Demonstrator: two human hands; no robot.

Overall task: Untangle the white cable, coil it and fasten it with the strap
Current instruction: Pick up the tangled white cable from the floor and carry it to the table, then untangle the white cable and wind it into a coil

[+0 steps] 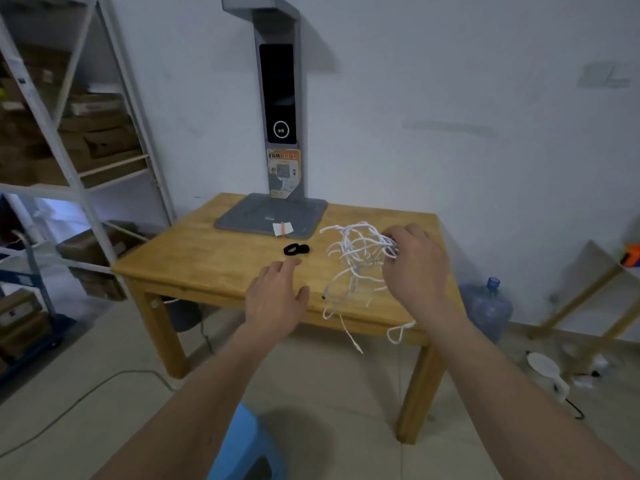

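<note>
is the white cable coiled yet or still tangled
Still tangled: the white cable lies in loose crossing loops on the table, with ends hanging over the front edge.

white cable [356, 258], black strap [296, 249], tan wood table [207, 251], grey lamp [277, 133], blue stool [242, 445]

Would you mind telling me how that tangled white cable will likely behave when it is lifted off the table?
The white cable looks thin and floppy, so loops will probably sag and snag. Ends already droop over the table edge, so it may slide off. The right hand grips one bunch; the rest would likely trail.
</note>
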